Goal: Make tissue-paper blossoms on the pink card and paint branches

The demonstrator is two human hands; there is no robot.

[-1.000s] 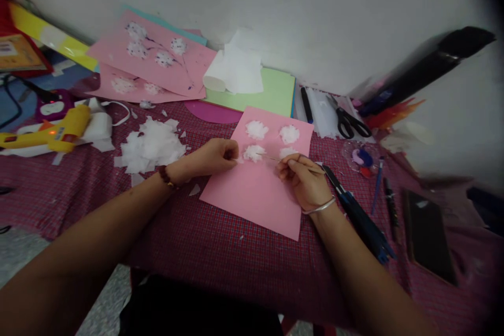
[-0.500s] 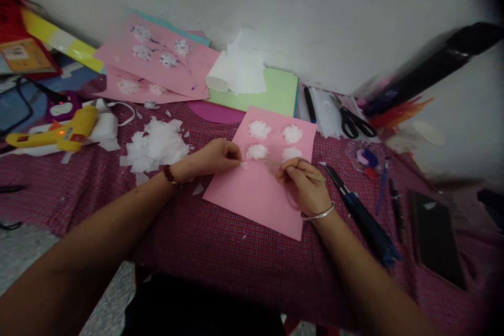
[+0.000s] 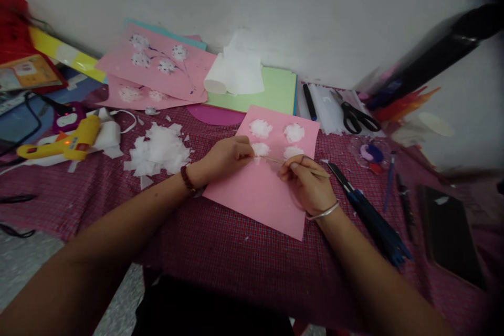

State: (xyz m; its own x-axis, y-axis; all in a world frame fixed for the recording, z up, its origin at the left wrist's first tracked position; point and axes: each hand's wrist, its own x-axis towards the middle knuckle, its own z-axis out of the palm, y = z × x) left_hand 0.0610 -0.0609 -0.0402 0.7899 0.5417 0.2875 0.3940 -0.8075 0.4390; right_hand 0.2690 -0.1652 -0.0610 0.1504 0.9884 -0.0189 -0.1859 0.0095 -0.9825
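My left hand (image 3: 232, 156) is closed in a pinch over the pink sheet (image 3: 252, 191), on a small white tissue piece (image 3: 257, 161). Held like a pen in my right hand (image 3: 306, 182), a thin wooden stick (image 3: 321, 172) points left, its tip close to the left fingertips. Four-cornered on the upper part of the sheet sit white tissue puffs, among them the lower left puff (image 3: 260, 149), which the stick's tip nearly meets. The lower right puff (image 3: 293, 152) is partly hidden by my right hand. A pile of tissue squares (image 3: 158, 149) lies left of the sheet.
To the left is a yellow glue gun (image 3: 61, 144) with a lit orange light. Finished pink cards (image 3: 157, 63) and a tissue roll (image 3: 236, 71) lie behind. At the right are a cutter knife (image 3: 362, 205), scissors (image 3: 356, 116), a paint dish (image 3: 370, 152) and a dark phone-like slab (image 3: 451, 233).
My left hand has moved right with the tissue piece, up to the lower left puff and the stick's tip. My right hand stays nearly in place; the view has shifted slightly.
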